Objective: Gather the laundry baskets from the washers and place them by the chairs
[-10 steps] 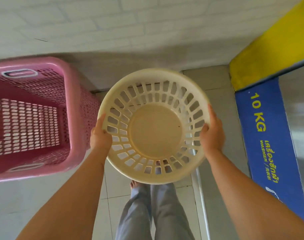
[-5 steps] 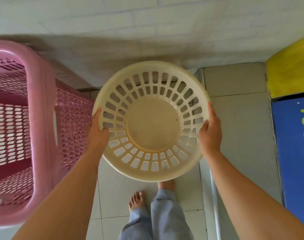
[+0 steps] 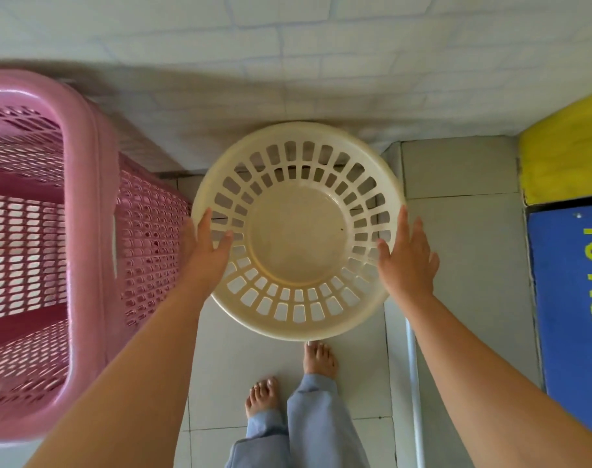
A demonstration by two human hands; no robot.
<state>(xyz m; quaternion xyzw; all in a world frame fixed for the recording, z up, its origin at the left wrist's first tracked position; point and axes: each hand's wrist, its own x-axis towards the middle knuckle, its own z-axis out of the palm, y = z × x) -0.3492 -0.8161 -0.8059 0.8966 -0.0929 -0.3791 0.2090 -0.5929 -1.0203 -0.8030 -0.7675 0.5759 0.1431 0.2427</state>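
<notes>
While the round cream plastic laundry basket (image 3: 298, 231) sat low by the wall, beside the pink rectangular plastic basket (image 3: 85, 251), both hands, left (image 3: 206, 255) and right (image 3: 407, 261), had fingers spread, seemingly releasing it; fetching another basket probably came next.

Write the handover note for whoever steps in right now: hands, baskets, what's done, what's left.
Left hand: open, fingers spread at the left rim of the cream round basket, no firm grip.
Right hand: open at its right rim, likewise.
The cream basket, empty, is low by the wall; whether it rests on the floor is unclear.
Pink basket: empty, just left of it.
Done: two baskets together here.
Left: chairs not in view, so confirm the spot; fetch any remaining baskets.
</notes>
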